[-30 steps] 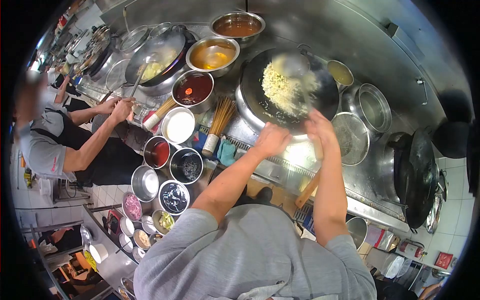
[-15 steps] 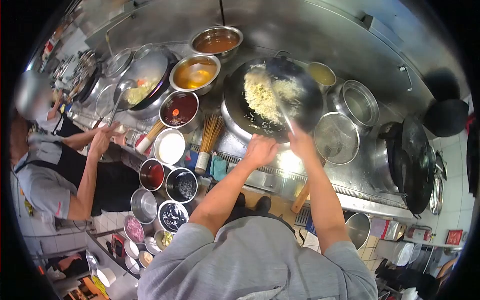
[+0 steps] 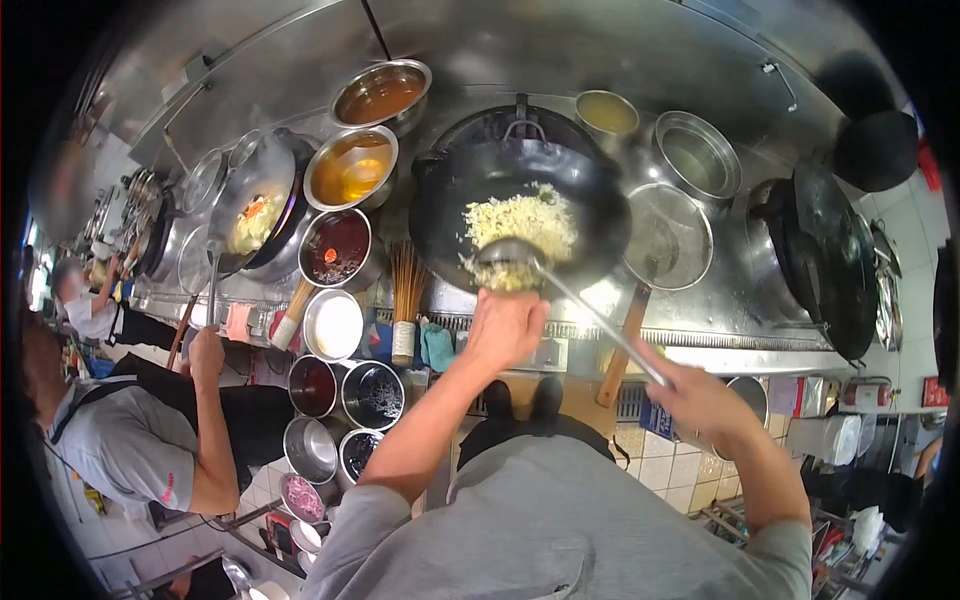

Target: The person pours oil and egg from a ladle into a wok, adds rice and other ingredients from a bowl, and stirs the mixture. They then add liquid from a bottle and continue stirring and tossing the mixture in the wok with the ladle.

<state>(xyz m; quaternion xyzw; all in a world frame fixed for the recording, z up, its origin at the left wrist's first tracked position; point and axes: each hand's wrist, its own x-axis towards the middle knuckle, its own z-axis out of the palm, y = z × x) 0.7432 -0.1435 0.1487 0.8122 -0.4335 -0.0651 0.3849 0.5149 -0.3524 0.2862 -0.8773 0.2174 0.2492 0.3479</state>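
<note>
My left hand (image 3: 508,330) is closed at the near edge of a large black wok (image 3: 590,210); the exact spot it grips is hidden. The wok tilts towards me, its far edge raised off the burner (image 3: 470,125). Fried rice with yellow egg bits (image 3: 535,220) lies in the middle and near part of the wok. In my right hand (image 3: 705,400) is the handle end of a long steel ladle (image 3: 600,318). The ladle's bowl is down in the near side of the wok, among the rice.
Steel bowls of amber liquid (image 3: 355,170) and brown liquid (image 3: 385,95) stand left of the wok, near a bamboo brush (image 3: 405,300). Right are a mesh strainer (image 3: 670,235) and a steel pot (image 3: 697,155). A co-worker (image 3: 150,430) cooks at another wok (image 3: 265,205).
The wok has tipped towards me, and the rice has slid nearer. My right hand has drawn the ladle back and right, bringing its bowl to the wok's near side.
</note>
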